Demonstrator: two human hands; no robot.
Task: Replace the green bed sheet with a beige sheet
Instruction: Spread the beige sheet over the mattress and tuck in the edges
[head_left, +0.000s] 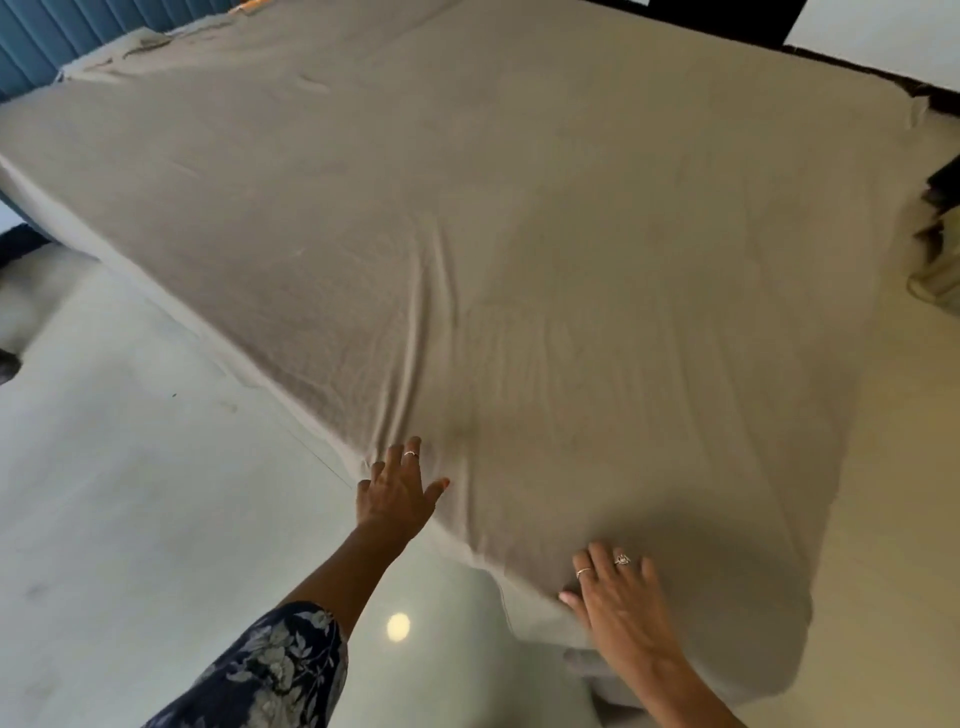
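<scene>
At the bed's 6 o'clock corner, left hand (397, 491) and right hand (621, 597) flat, fingers spread on beige sheet (519, 234), no readable writing, glossy floor (130, 493) at 8 o'clock, blue headboard (62, 36) at 11

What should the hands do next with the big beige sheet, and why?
Probably slide both flat hands outward to smooth it. The left hand and right hand press the beige sheet near the bed's corner, and wrinkles fan out from the left hand.

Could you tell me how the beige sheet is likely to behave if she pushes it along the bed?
The beige sheet will probably bunch rather than slide whole: creases already fan from her left hand. It looks floppy, drooping over the corner beside her right hand.
</scene>
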